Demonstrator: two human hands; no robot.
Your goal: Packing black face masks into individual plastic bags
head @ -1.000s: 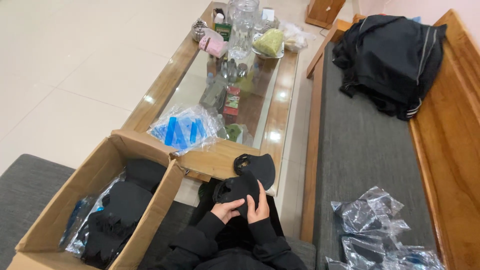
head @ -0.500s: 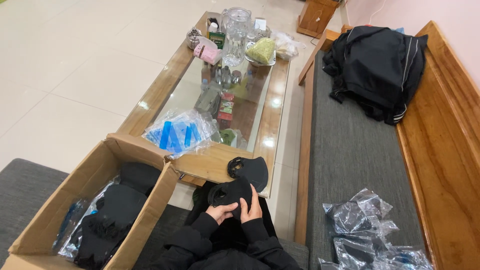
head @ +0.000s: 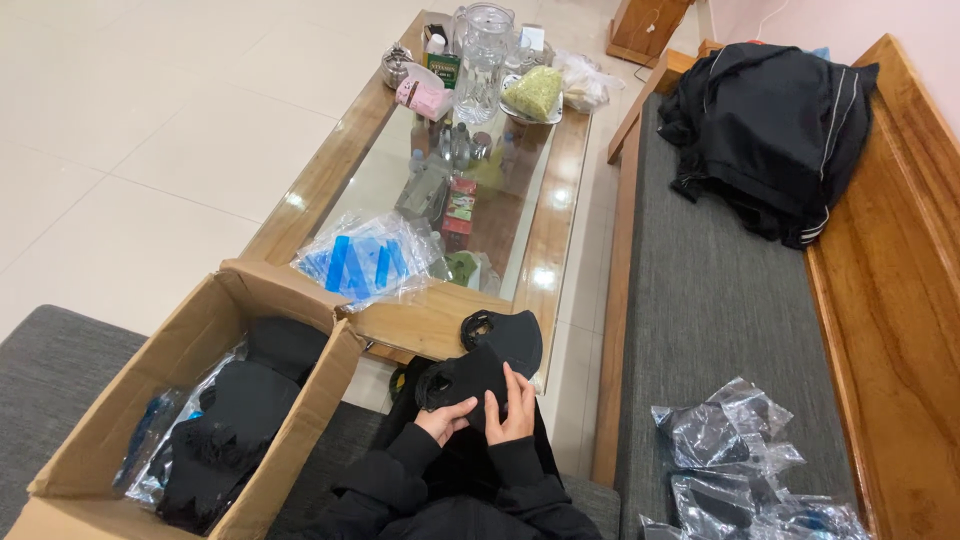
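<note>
You are holding a black mask [head: 462, 378] in your lap, both hands closed on it. Your left grip [head: 447, 420] is pinching its near edge, fingers curled under. Your right grip [head: 512, 412] is lying flatter on top, fingers spread over the fabric. Just beyond your grips, a second mask [head: 505, 335] is resting on the surface [head: 430, 325]. Left of your grips, a box [head: 110, 440] is holding more masks.
</note>
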